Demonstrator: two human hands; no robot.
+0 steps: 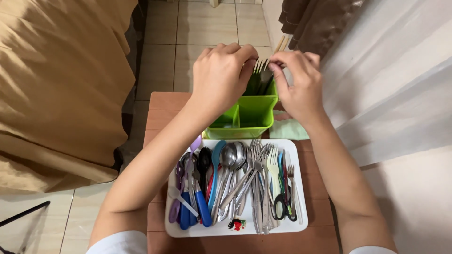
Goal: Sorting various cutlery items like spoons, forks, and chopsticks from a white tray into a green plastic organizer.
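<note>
A green cutlery holder (pixel 252 115) with dividers stands on a small brown wooden table (pixel 162 106). Both my hands are above its far compartment. My left hand (pixel 221 77) and my right hand (pixel 296 84) pinch the tops of metal forks (pixel 260 66) standing in the holder. Wooden chopsticks (pixel 281 43) stick up behind my right hand. Nearer to me a white tray (pixel 301 188) holds several spoons, forks, plastic-handled utensils and small scissors (pixel 282 207).
A tan bed cover (pixel 56 94) fills the left side. A white curtain (pixel 391 89) and a brown cloth (pixel 315 23) hang on the right. Beige floor tiles (pixel 207 28) lie beyond the table. A pale green cloth (pixel 287 129) lies by the holder.
</note>
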